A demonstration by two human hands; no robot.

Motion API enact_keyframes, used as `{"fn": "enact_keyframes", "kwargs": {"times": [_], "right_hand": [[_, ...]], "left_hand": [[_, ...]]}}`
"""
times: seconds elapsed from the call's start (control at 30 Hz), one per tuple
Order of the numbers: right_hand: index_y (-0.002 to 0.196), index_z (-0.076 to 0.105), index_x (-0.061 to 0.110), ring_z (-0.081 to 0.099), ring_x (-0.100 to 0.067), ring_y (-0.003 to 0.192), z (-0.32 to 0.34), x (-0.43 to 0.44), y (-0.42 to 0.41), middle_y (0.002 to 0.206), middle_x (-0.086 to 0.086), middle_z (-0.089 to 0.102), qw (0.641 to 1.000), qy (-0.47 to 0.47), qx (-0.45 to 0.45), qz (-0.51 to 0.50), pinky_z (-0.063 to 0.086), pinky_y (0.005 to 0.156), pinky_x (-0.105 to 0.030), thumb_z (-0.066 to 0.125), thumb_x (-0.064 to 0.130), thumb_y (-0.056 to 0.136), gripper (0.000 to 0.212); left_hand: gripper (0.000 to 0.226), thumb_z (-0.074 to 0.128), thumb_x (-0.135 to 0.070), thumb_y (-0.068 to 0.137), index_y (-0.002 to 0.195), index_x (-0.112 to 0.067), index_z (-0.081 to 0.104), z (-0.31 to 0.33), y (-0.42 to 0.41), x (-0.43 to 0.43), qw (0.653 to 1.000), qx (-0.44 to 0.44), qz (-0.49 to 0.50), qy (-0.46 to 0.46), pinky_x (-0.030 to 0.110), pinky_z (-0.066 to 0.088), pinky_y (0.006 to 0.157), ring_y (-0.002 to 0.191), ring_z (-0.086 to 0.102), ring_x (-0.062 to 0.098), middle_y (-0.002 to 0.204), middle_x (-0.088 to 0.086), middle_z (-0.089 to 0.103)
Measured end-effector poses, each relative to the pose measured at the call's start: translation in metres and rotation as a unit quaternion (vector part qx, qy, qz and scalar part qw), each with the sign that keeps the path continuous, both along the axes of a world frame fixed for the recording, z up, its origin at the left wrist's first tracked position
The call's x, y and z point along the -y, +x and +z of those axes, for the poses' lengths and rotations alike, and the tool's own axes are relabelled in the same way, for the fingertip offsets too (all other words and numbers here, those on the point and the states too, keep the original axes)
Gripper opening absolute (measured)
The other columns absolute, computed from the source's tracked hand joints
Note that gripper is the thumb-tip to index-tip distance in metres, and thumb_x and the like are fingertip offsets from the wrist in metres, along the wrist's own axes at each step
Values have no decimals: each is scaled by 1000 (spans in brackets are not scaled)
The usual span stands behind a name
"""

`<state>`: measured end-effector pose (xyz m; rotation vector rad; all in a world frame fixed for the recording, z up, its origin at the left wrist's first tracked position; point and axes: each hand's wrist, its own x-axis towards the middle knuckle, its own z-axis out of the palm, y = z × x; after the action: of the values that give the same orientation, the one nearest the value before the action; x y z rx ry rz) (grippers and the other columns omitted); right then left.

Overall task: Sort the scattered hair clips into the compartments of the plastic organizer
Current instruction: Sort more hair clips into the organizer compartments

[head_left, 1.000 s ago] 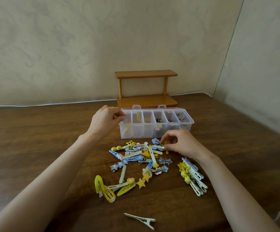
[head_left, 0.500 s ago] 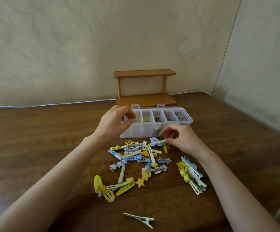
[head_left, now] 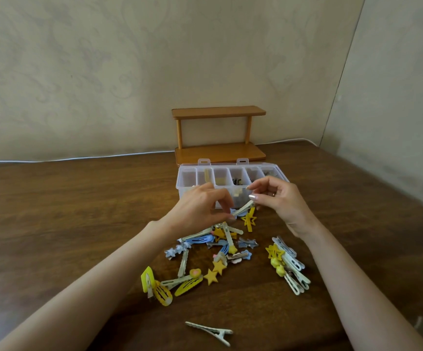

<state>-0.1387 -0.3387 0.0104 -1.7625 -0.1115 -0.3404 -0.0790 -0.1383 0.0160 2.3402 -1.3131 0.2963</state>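
Note:
A clear plastic organizer with several compartments stands on the brown table, some holding clips. In front of it my left hand and my right hand are raised, each pinching one end of a slim white hair clip. A yellow star clip lies just below it. The main pile of blue, white and yellow clips is spread under my left hand. Yellow snap clips lie at the near left, and a bundle of white clips sits to the right.
A lone white alligator clip lies near the table's front edge. A small wooden two-tier shelf stands behind the organizer against the wall. A white cable runs along the table's back edge.
My left hand came back from the organizer's left end and took hold of the white clip. My right hand lifted that clip off the pile toward it.

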Motion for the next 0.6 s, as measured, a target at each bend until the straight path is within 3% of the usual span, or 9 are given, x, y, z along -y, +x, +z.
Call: {"fn": "enact_keyframes", "kwargs": {"times": [0.17,0.3,0.4,0.5,0.6], "right_hand": [[90,66,8,60,-9,71,-1,-2,0,81,-6,60,1000,-6,-5,7,54,64,-21,64,-6,82,16],[89,66,9,60,-8,71,-1,-3,0,81,-6,60,1000,-7,-6,4,54,63,-21,64,-6,82,17],[88,67,10,61,-11,74,0,-2,0,82,-6,61,1000,6,-6,-7,54,65,-22,64,-5,82,16],[88,67,12,62,-14,74,1,-2,0,84,-7,64,1000,7,-9,-21,53,64,-24,62,-2,84,15],[89,67,13,62,-11,68,1,0,0,83,-6,65,999,-10,-16,-46,51,59,-21,60,2,87,14]], "left_hand": [[37,65,-48,77,105,-23,60,-5,-2,2,999,-14,-16,35,31,47,76,85,48,4,89,-17,60],[27,63,-42,82,101,-25,59,-9,-3,3,999,1,-2,38,36,49,76,83,43,1,89,-15,56],[17,63,-32,84,95,-19,63,-4,-2,1,1000,17,-1,-6,27,49,72,78,45,-1,87,-11,53],[14,57,-32,85,88,-19,63,5,3,-4,997,22,24,-65,14,38,65,75,44,-3,83,-13,54],[19,51,-31,85,88,-16,63,16,6,-9,981,50,63,-174,17,39,64,73,46,3,82,-9,57]]}}
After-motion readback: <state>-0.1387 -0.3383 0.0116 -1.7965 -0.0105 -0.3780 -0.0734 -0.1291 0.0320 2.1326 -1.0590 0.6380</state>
